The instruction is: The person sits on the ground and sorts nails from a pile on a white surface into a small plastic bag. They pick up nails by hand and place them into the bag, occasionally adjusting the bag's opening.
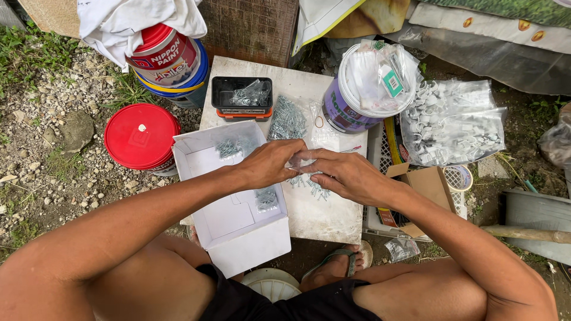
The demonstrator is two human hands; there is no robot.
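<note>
While both pinch one clear bag (300, 161): left hand (270, 163), right hand (345, 175).

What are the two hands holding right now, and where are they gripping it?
Both the left hand and right hand pinch a small clear plastic bag by its top edge, above loose screws on the white board.
</note>
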